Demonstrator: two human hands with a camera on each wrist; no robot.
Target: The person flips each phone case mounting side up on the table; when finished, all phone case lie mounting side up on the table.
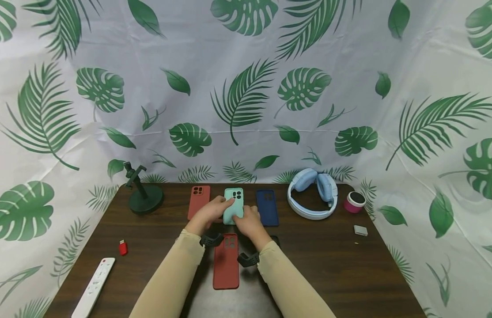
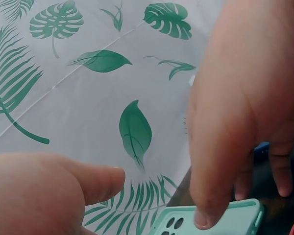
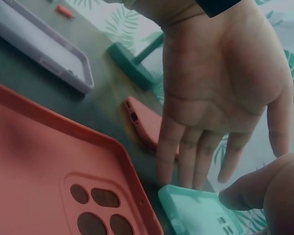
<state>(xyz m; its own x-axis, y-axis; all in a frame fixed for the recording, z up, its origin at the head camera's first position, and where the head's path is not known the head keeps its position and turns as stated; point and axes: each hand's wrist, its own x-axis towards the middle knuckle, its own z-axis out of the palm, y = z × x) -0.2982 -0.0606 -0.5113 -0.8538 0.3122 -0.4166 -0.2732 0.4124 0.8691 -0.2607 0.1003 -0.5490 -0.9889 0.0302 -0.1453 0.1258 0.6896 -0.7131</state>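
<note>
A mint green phone case (image 1: 235,214) lies at the back middle, its camera holes at the far end. My left hand (image 1: 209,213) is at its left edge, thumb over the upper part in the head view; the right wrist view shows its fingers (image 3: 188,154) straight, tips close to the case's rim. My right hand (image 1: 251,224) is on the other side. Its thumb (image 2: 206,210) rests on the case, while its other fingers point down, straight, beyond the far edge. A coral phone case (image 1: 199,201) lies left of the mint one, a dark blue case (image 1: 267,207) right.
A red phone case (image 1: 226,269) lies between the forearms. Also around: a lavender case (image 3: 49,49), green stand (image 1: 145,198), red USB stick (image 1: 123,247), white remote (image 1: 92,287), light blue headphones (image 1: 312,214), pink jar (image 1: 354,202) and small white box (image 1: 360,230). Leaf-printed cloth hangs behind.
</note>
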